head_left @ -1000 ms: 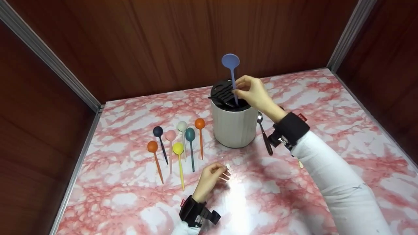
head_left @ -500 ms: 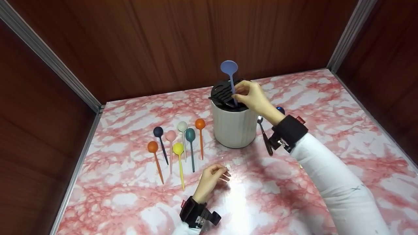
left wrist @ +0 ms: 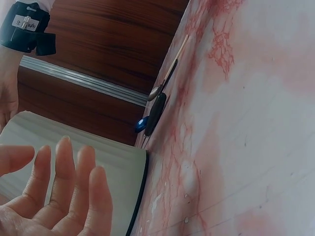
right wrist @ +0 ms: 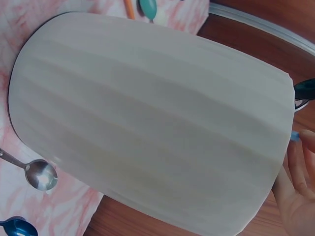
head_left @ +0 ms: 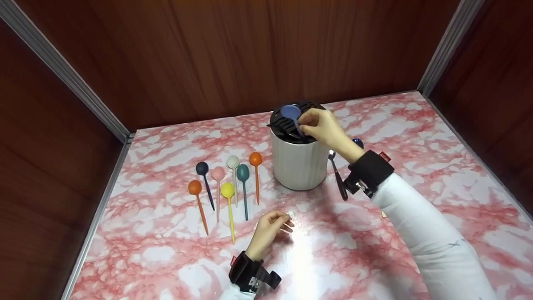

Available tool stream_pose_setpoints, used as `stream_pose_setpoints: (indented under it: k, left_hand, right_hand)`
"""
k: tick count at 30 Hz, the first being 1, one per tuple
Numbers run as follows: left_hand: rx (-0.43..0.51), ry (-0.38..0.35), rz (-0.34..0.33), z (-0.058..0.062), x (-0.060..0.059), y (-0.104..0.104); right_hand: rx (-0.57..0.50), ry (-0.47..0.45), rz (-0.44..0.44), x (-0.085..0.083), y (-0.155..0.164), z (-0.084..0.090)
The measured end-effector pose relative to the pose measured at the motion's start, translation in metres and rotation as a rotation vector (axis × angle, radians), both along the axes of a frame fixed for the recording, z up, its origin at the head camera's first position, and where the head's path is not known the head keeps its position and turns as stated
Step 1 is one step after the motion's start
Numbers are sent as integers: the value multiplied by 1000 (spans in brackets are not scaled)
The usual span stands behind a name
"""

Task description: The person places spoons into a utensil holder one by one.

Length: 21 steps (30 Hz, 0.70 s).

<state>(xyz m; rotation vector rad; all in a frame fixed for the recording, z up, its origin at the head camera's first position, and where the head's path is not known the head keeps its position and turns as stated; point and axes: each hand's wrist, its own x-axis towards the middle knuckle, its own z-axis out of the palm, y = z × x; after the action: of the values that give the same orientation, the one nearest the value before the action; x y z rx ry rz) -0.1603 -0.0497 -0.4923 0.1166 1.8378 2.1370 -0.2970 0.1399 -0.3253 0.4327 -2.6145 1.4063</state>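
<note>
A blue spoon (head_left: 290, 111) stands bowl-up at the top of a pale ribbed utensil holder (head_left: 300, 166); its handle goes down through the black slotted top, the lower end out of sight. Thumb and fingers of my right hand (head_left: 320, 124) pinch that handle close to the holder's rim. Only a sliver of blue shows by the right hand (right wrist: 298, 191) in the right wrist view. My left hand (head_left: 268, 233) is loosely bent and holds nothing, in front of the holder. Its fingers (left wrist: 64, 172) are spread apart in the left wrist view.
Left of the holder lie several spoons: orange (head_left: 195, 187), navy (head_left: 202, 168), pink (head_left: 218, 173), yellow (head_left: 227, 190), pale (head_left: 232, 161), teal (head_left: 242, 172) and another orange (head_left: 255, 158). A metal spoon (right wrist: 41, 174) and a shiny blue one (right wrist: 19, 227) lie right of it. Wooden walls (head_left: 250, 54) enclose the table.
The blue spoon has sunk deeper into the holder, its bowl now just above the slotted top. My right hand has lowered slightly with it. The left hand stays put.
</note>
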Motion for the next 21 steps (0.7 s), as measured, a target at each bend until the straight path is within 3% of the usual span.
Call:
stream_pose_setpoints:
  k: [13, 21]
  left_hand:
    - [-7, 14, -16, -2, 2, 1]
    - [-28, 8, -4, 3, 3, 3]
  right_hand:
    - [12, 51, -4, 5, 12, -2]
    - [-18, 87, 0, 16, 14, 1]
